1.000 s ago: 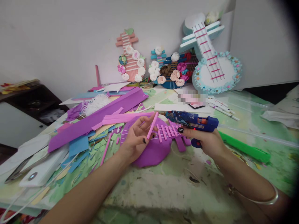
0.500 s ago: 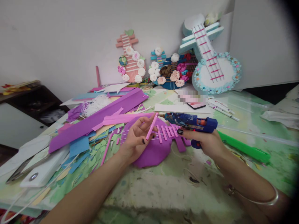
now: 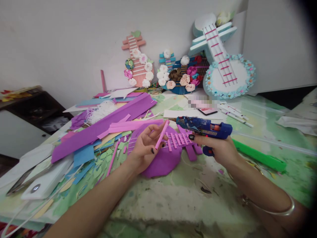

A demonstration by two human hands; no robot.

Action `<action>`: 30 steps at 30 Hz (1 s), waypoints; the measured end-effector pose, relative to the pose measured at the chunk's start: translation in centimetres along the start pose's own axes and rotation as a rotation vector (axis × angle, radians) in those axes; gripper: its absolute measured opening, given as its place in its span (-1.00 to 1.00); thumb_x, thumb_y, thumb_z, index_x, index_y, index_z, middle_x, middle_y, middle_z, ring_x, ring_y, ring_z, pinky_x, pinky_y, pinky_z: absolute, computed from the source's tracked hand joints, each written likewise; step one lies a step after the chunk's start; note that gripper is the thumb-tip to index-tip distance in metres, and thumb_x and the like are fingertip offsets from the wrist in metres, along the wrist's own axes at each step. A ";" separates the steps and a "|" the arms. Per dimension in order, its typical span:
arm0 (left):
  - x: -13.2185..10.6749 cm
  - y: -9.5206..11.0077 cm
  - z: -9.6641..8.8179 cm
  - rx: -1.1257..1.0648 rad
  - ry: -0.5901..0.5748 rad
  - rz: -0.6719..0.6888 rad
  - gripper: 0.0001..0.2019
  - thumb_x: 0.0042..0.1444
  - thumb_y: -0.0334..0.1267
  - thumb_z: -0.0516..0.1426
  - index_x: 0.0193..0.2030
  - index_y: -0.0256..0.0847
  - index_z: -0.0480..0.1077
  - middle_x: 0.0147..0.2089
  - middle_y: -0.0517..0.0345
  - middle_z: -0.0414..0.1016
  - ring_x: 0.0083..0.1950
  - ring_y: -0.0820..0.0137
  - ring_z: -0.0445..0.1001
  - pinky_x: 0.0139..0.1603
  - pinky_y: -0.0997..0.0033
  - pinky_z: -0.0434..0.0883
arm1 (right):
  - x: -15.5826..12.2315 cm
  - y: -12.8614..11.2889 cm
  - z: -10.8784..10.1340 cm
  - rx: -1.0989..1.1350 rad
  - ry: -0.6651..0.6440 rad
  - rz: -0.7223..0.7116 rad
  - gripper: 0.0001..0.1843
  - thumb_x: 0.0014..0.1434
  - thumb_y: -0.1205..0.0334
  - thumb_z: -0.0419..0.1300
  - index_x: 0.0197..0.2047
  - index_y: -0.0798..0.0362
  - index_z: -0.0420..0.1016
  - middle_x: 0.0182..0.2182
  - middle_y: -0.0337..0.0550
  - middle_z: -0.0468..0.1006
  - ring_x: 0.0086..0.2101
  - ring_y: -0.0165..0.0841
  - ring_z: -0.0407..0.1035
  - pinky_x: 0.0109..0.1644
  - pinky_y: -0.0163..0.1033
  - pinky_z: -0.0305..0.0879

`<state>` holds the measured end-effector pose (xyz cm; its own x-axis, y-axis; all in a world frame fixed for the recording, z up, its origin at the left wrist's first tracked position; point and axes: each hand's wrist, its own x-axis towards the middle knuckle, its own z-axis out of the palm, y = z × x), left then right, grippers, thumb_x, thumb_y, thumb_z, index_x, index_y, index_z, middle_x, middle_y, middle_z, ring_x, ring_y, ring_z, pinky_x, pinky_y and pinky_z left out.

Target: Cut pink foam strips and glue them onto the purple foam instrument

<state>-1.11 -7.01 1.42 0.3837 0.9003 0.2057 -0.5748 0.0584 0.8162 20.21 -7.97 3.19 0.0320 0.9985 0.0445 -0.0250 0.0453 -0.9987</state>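
Observation:
My left hand (image 3: 146,145) pinches a thin pink strip (image 3: 162,135), tilted with its upper end toward the glue gun. In my right hand (image 3: 220,148) is a blue hot glue gun (image 3: 203,127), its nozzle pointing left near the top end of the strip. A small red light shows on the gun's body. Below both hands lies a purple paper-craft lute (image 3: 163,163) with a round body, white strings and several pink cross strips on its neck. My left hand covers part of its body.
Purple paper (image 3: 104,129), a tangle of white string (image 3: 101,110) and green scraps (image 3: 105,162) spread on the left. A white power bank (image 3: 47,181) lies near the left edge. On the right is a green box cutter (image 3: 260,156). Decorated lutes (image 3: 230,76) lean against the wall.
The glue gun has shifted slightly right and up, so its nozzle is a little off the strip's top end. My left hand and the strip have barely moved.

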 end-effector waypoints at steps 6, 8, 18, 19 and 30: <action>0.0 0.0 0.0 -0.010 0.009 0.003 -0.47 -0.34 -0.30 0.41 -0.16 -0.15 0.36 0.06 0.11 0.39 -0.17 0.42 0.42 -0.14 0.45 0.36 | 0.0 0.2 0.0 0.040 -0.026 0.033 -0.73 -0.32 0.18 0.41 -0.42 0.00 0.63 -0.48 -0.22 0.58 -0.47 -0.35 0.40 -0.39 -0.26 0.35; 0.0 0.1 0.0 -0.014 0.023 0.003 -0.48 -0.35 -0.29 0.41 -0.17 -0.15 0.36 0.06 0.12 0.39 -0.17 0.41 0.42 -0.14 0.44 0.36 | -0.1 0.1 0.0 0.032 -0.055 0.044 -0.74 -0.32 0.20 0.41 -0.43 0.00 0.62 -0.51 -0.24 0.56 -0.50 -0.37 0.38 -0.42 -0.27 0.33; 0.0 0.0 -0.2 -0.023 0.029 -0.001 -0.47 -0.35 -0.27 0.41 -0.17 -0.12 0.37 0.04 0.11 0.39 -0.16 0.39 0.42 -0.15 0.42 0.36 | -0.1 0.2 0.2 0.054 -0.055 0.056 -0.71 -0.34 0.17 0.42 -0.42 -0.02 0.62 -0.47 -0.23 0.58 -0.48 -0.34 0.40 -0.41 -0.26 0.34; 0.0 0.0 -0.2 -0.030 0.026 0.002 -0.47 -0.34 -0.28 0.41 -0.16 -0.13 0.37 0.05 0.11 0.38 -0.16 0.40 0.42 -0.15 0.43 0.36 | -0.1 0.2 0.2 0.051 -0.068 0.059 -0.72 -0.34 0.18 0.42 -0.43 -0.01 0.62 -0.49 -0.23 0.57 -0.50 -0.35 0.39 -0.43 -0.27 0.33; 0.0 0.1 0.0 -0.014 0.059 -0.003 -0.45 -0.38 -0.27 0.42 -0.18 -0.13 0.36 0.02 0.13 0.41 -0.18 0.40 0.41 -0.17 0.44 0.34 | -0.5 -0.2 0.2 0.018 -0.116 0.074 -0.83 -0.32 0.20 0.40 -0.54 0.02 0.58 -0.66 -0.27 0.47 -0.65 -0.43 0.28 -0.60 -0.33 0.21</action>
<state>-1.14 -6.97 1.46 0.3423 0.9240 0.1703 -0.5840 0.0672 0.8090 19.95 -8.51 3.34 -0.0860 0.9960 -0.0257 -0.0409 -0.0293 -0.9987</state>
